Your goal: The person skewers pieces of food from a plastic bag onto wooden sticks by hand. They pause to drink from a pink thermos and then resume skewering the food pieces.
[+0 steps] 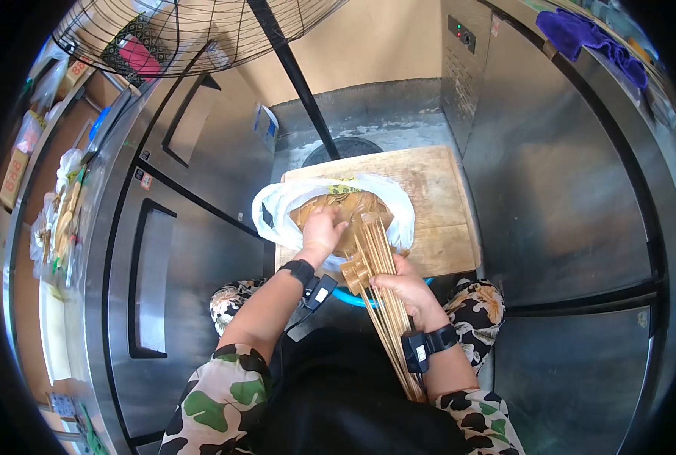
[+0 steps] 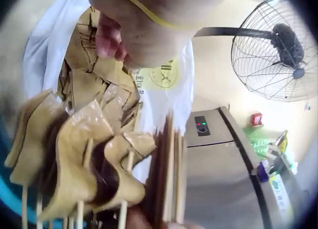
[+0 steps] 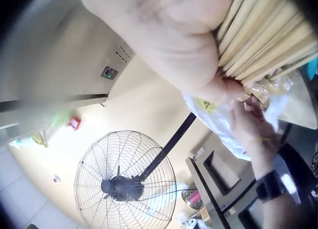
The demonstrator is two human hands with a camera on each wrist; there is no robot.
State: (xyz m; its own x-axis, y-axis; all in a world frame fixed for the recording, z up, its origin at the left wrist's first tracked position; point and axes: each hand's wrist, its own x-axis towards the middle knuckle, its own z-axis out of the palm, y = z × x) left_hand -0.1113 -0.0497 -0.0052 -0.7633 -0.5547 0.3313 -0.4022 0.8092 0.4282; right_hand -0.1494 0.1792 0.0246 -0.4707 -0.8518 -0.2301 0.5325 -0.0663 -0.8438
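A white plastic bag (image 1: 271, 206) lies open on a wooden board, full of flat brown pieces (image 2: 85, 90). The left hand (image 1: 322, 232) reaches into the bag and touches the pieces; its fingertips are partly hidden among them. Wooden skewers (image 1: 392, 326) form a bundle that the right hand (image 1: 411, 290) grips near the bag's lower right edge. Folded brown pieces (image 2: 79, 154) are threaded on several of these skewers, at the ends toward the bag. In the right wrist view the bundle (image 3: 268, 33) rests in the curled right hand.
Under the bag is the wooden board (image 1: 436, 227), with a blue rim (image 1: 351, 298) below its near edge. Steel cabinets stand left (image 1: 201, 265) and right (image 1: 565, 174). A wire fan (image 1: 201, 38) on a black pole stands beyond the board. A purple cloth (image 1: 580, 38) lies at upper right.
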